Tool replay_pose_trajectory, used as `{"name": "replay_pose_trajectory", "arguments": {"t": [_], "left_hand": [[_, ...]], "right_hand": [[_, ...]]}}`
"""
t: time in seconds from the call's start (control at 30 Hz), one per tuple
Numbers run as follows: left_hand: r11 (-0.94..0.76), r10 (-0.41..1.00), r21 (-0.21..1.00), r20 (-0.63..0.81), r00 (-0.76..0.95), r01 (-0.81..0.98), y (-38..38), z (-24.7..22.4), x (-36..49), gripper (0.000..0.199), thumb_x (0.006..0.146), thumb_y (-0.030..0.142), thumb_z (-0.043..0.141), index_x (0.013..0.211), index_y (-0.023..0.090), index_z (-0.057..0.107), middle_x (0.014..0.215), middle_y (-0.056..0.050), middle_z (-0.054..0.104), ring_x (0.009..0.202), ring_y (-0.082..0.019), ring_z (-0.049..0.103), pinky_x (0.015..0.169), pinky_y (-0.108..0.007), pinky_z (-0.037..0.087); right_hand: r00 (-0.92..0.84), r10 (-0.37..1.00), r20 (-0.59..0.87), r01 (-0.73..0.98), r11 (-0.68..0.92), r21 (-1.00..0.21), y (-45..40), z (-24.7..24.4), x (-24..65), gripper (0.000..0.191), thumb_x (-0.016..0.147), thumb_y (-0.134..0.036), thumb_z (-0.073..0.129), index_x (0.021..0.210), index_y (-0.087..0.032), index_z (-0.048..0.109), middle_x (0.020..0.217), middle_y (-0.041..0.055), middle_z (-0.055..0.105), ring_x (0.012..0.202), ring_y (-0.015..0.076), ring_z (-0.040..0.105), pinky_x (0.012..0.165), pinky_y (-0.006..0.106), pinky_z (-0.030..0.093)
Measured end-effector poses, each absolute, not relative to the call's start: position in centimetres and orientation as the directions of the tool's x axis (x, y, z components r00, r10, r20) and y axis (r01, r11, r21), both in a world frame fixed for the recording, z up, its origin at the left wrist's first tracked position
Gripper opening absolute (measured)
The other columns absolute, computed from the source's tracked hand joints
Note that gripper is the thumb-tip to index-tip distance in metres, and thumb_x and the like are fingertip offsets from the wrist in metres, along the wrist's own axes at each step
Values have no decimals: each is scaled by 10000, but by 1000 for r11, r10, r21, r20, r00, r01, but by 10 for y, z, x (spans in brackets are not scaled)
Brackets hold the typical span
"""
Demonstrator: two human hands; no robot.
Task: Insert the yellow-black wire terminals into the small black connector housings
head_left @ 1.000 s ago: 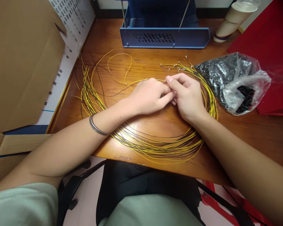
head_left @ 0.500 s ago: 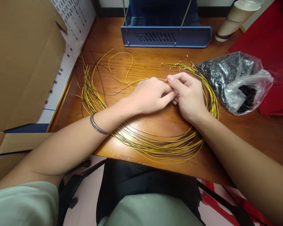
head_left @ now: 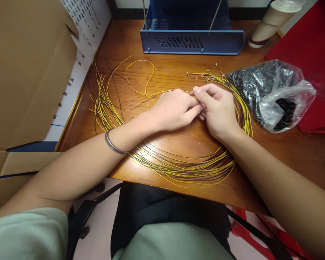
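Two hands: meeting within the open curve of the wire bundle [head_left: 184,169], toward its far side; fingertips touch or nearly touch, overlap hiding the exact contact.
Right hand [head_left: 219,108]: just inside the bundle's right arm; thumb and forefinger appear to pinch the loose strand [head_left: 158,93] near its end, the other fingers curled.
Left hand [head_left: 177,110]: nearer the bundle's middle, palm down over the strand; thumb and forefinger reach the right fingers, but whether they grip anything cannot be told.
Loose strand: thin, yellow and dark, crossing the bundle's open far side and passing beneath the left hand.
Wire bundle: the landmark, a wide U of yellow and dark wires on the table [head_left: 287,155], its far right ends bearing small metallic tips.
Plastic bag [head_left: 281,72]: right of the bundle, near its tipped ends, with black contents.
Blue stand [head_left: 219,43]: beyond the bundle.
Pinch advice: such thin wire probably handles best with a light, steady grip close to the end.
Forearm advice: lifting both forearms slightly should avoid dragging the bundle and tangling its wires.
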State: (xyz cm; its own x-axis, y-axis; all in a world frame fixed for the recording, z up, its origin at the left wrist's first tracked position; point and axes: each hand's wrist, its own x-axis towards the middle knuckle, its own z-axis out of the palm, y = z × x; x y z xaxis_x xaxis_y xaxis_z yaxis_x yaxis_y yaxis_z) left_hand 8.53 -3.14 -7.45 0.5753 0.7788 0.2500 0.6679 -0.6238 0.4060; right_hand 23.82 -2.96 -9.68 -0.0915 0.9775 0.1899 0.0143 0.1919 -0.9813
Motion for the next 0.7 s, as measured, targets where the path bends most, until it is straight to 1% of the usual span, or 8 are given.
{"name": "replay_pose_trajectory", "arguments": {"t": [0.2,0.37,0.53,0.7], "left_hand": [[-623,779,408,252,574,667,-31,-74,85,412,997,367,447,820,194,775,797,-79,760,728,-209,644,720,-352,448],[-624,779,409,261,570,666,-32,-75,85,410,995,391,461,820,199,777,778,-76,758,731,-208,644,704,-342,447],[-633,772,405,265,577,660,-32,-74,86,401,1000,391,469,841,205,787,802,-79,767,754,-219,656,721,-352,453],[-631,773,413,254,582,657,-31,-73,86,427,1012,387,446,821,202,781,802,-71,766,757,-218,658,731,-353,451]], "right_hand": [[-84,978,193,0,193,-981,-30,-96,238,333,867,-489,763,745,-225,602,712,-4,552,702,137,553,618,301,482],[-86,979,184,25,187,-982,-30,-96,239,303,897,-477,730,785,-229,597,725,-8,543,702,135,551,628,304,472],[-100,975,199,30,202,-979,-29,-97,239,272,941,-438,690,804,-221,598,736,-9,527,702,130,548,654,310,472],[-93,974,205,5,206,-978,-29,-98,239,252,927,-414,709,794,-219,621,727,-10,536,696,127,541,644,304,470]]}}
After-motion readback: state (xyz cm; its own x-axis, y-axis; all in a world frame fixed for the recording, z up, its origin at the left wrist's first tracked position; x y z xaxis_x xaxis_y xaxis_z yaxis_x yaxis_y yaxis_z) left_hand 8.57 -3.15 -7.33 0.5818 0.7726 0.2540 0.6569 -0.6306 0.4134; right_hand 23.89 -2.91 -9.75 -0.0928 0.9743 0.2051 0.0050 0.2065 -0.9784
